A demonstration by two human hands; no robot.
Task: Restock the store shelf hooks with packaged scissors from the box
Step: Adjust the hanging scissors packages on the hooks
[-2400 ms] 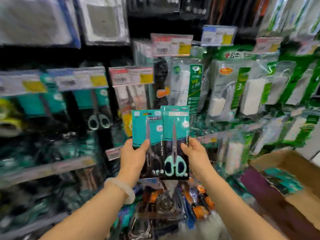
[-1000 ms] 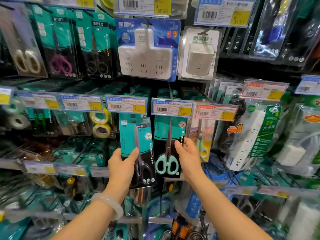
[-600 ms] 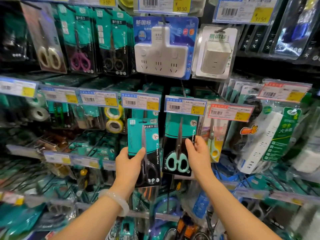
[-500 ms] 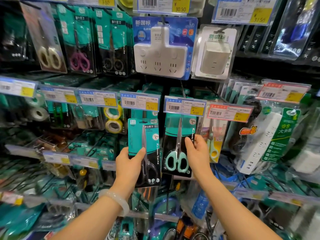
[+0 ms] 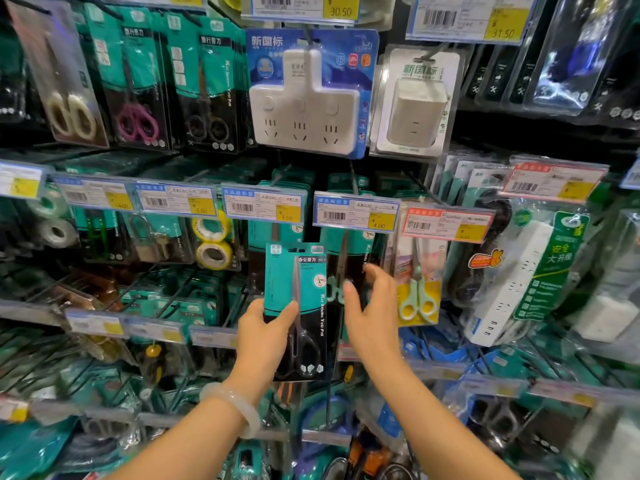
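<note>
My left hand grips a teal-and-black pack of black-handled scissors by its lower left edge and holds it upright in front of the hook under the 3.50 price tag. A second pack, with mint-handled scissors, hangs on the hook under the 4.00 tag. My right hand is just in front of that pack with its fingers relaxed and spread, holding nothing. The box is out of view.
Rows of hooks carry more scissors packs at the upper left, socket adapters above, tape rolls to the left and a power strip to the right. Wire hooks and price rails jut out below my arms.
My right hand has let go of the mint-handled pack, which now hangs under the 4.00 tag. My left hand has moved the black-handled pack slightly right and closer to the shelf.
</note>
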